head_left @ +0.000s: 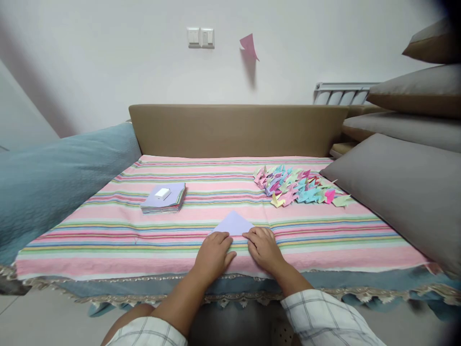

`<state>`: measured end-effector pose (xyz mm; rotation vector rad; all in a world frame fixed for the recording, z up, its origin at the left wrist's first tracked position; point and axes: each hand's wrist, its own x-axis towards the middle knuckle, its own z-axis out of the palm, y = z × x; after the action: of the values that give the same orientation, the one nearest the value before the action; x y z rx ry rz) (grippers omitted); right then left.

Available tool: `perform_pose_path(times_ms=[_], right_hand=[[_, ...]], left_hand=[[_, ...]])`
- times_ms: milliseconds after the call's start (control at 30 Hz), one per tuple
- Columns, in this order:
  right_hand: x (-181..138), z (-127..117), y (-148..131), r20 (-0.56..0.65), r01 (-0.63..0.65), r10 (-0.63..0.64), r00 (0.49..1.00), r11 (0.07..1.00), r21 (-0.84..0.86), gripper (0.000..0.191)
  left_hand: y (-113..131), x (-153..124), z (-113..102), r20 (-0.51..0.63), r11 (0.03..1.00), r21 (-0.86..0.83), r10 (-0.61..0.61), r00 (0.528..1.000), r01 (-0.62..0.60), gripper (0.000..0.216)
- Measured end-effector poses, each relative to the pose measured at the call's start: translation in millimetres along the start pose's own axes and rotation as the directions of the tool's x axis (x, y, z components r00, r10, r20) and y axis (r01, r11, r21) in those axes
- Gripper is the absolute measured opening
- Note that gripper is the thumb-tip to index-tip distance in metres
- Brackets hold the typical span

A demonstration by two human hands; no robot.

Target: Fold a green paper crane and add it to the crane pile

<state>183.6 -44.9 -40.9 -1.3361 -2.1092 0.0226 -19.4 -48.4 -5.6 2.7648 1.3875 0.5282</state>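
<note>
A lilac sheet of paper, folded into a triangle, lies on the striped cloth with its point away from me. My left hand rests over its left corner, fingers laid on the paper and thumb held apart. Over the right corner is my right hand, its index finger reaching inward along the near edge and its thumb spread. Both hands press the sheet down rather than pinch it. The two lower corners are hidden under my fingers.
A stack of coloured paper with a small white box on top sits to the left. Many folded paper cranes are heaped at the right, beside grey cushions. A blue armrest borders the striped cloth.
</note>
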Motion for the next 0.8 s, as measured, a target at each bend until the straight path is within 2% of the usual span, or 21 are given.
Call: perform_pose_path(times_ms=[133, 500, 800], right_hand=[[0, 0, 1, -0.008, 0.000, 0.000, 1.000, 1.000, 0.011, 0.029], [0, 2, 5, -0.018, 0.000, 0.000, 1.000, 1.000, 0.010, 0.029], [0, 2, 5, -0.012, -0.008, 0.008, 1.000, 1.000, 0.030, 0.028]], left_hand=[[-7, 1, -10, 0.016, 0.996, 0.015, -0.083, 0.996, 0.083, 0.020], [-18, 0, -28, 0.059, 0.949, 0.113, -0.302, 0.951, 0.294, 0.028], [-29, -1, -34, 0.047, 0.920, 0.150, -0.373, 0.927, 0.362, 0.031]])
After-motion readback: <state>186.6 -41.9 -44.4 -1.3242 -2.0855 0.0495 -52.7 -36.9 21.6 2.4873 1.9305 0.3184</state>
